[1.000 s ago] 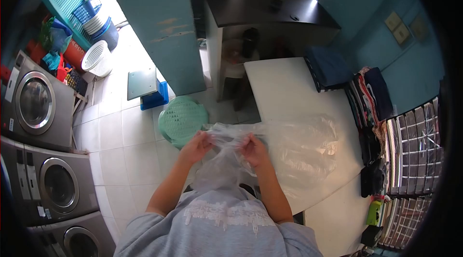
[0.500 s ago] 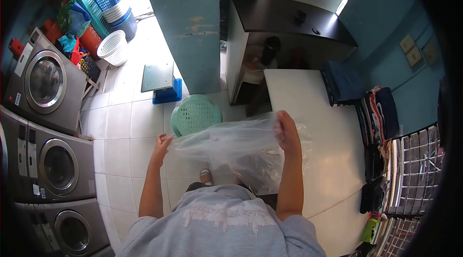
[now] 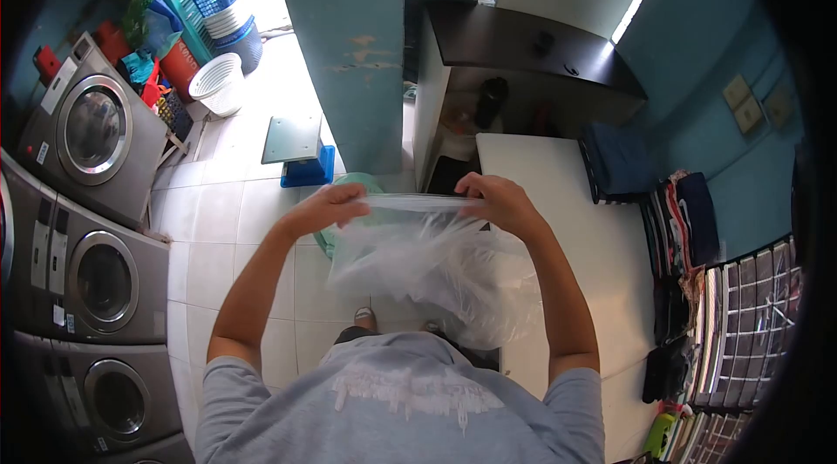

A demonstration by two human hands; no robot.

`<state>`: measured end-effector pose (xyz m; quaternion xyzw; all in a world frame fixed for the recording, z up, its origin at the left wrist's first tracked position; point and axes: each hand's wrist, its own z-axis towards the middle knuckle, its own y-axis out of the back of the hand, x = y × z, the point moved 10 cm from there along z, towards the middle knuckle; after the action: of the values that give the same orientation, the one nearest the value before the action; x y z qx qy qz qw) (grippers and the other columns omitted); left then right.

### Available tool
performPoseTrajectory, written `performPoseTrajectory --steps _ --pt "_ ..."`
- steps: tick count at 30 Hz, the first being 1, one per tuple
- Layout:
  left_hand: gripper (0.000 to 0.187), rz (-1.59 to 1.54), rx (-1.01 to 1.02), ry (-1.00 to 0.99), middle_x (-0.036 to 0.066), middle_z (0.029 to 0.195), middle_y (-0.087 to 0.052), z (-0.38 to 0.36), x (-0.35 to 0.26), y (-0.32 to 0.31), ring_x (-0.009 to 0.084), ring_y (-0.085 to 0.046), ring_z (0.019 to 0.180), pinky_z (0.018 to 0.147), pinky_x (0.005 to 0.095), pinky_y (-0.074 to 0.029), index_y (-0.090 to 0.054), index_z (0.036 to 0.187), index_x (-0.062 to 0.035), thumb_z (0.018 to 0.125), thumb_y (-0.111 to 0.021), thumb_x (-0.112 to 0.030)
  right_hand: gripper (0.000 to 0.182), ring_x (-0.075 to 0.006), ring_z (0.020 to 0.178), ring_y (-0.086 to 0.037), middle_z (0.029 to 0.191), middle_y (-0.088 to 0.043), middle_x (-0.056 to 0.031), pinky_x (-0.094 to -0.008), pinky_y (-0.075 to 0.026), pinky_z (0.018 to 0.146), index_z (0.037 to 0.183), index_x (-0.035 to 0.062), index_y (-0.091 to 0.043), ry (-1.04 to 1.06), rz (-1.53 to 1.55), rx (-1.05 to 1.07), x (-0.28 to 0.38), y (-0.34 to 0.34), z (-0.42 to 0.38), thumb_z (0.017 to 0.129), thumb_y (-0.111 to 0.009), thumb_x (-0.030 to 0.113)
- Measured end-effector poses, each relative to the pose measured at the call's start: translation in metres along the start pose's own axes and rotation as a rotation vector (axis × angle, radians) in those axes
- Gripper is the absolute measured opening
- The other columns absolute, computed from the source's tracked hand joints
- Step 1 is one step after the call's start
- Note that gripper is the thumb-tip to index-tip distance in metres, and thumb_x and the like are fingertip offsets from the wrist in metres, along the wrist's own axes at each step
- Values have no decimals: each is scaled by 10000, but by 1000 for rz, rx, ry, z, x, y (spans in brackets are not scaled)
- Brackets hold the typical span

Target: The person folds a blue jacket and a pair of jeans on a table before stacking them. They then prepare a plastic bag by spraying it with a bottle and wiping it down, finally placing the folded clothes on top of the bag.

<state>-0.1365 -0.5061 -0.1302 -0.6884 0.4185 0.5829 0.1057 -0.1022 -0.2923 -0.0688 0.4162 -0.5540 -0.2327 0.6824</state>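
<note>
A large clear plastic bag (image 3: 418,246) hangs in front of my body, with its top edge stretched level between my hands. My left hand (image 3: 336,206) pinches the left end of that edge. At the right end, my right hand (image 3: 495,203) grips the plastic with bent fingers. The crumpled lower part of the bag droops toward the white table (image 3: 580,290) and over the floor. Behind the bag, a green plastic basket (image 3: 324,242) is partly hidden.
Grey front-loading washing machines (image 3: 105,285) line the left side. A platform scale (image 3: 301,150) with a blue base stands near the teal pillar (image 3: 344,54). Folded clothes (image 3: 689,220) are stacked along the table's right edge. A dark-topped counter (image 3: 523,37) stands beyond the table.
My hands have come closer together and my left hand has risen, so the bag's edge is now level. The bag's body hangs lower, and the view has shifted slightly.
</note>
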Motion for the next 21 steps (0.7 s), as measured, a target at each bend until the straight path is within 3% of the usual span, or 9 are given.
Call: performPoseTrajectory --steps 3,5,7,11,13,14,16,19,21 --pt "219 81 -92 6 -40 625 -398 -22 -25 8 33 -402 575 486 202 -330 -474 774 -78 881 -537 -258 144 -251 805 -571 808 -592 -58 -363 -448 664 845 93 -529 66 -297 -175 -37 0 8 732 -600 147" --pt "178 96 -340 2 -73 636 -377 -46 -31 43 14 -367 569 480 172 -303 -483 775 -115 903 -498 -238 98 -271 803 -568 817 -595 -56 -377 -447 667 807 79 -513 67 -480 -305 -64 8 20 748 -569 134" --pt "168 -11 -685 -13 -91 589 -361 -86 -31 91 -1 -321 514 444 179 -254 -476 782 -104 900 -500 -222 112 -266 791 -569 810 -589 -70 -359 -450 665 819 71 -521 -12 -330 -318 -99 24 30 751 -578 139" --pt "175 -175 -818 -36 -55 596 -429 -148 -33 111 22 -356 453 412 184 -278 -455 775 -132 903 -484 -248 151 -237 766 -573 779 -575 -92 -317 -451 662 867 50 -531 77 218 -525 -76 45 60 785 -581 167" --pt "178 -318 -783 -86 -32 638 -483 -154 -37 92 30 -406 469 419 176 -327 -468 811 -127 896 -496 -281 257 -215 777 -577 832 -596 -110 -309 -447 681 950 40 -533 -107 567 -311 -31 17 81 853 -546 277" --pt "136 -395 -766 -99 2 671 -511 -157 -43 82 56 -484 597 463 195 -388 -472 848 -106 903 -488 -230 407 -242 831 -586 853 -614 -121 -347 -448 706 1019 60 -519 -165 486 -163 3 4 81 846 -515 429" --pt "146 -459 -762 -78 23 708 -542 -162 -50 71 71 -502 612 467 193 -391 -466 890 -93 901 -488 -237 645 -317 929 -571 943 -605 -169 -380 -431 803 1155 66 -425 -145 126 57 71 -16 72 796 -450 602" --pt "208 -477 -736 -83 34 742 -557 -180 -47 66 78 -510 617 475 192 -398 -444 958 -79 891 -500 -268 577 -339 929 -567 997 -586 -172 -400 -429 817 1184 64 -387 11 -169 -109 90 -56 81 805 -548 468" --pt "252 -509 -750 -96 41 764 -564 -195 -37 77 83 -513 625 481 192 -399 -427 1007 -73 884 -505 -279 509 -307 913 -571 1011 -581 -152 -405 -449 766 1168 75 -381 89 45 0 65 -110 102 790 -609 329"
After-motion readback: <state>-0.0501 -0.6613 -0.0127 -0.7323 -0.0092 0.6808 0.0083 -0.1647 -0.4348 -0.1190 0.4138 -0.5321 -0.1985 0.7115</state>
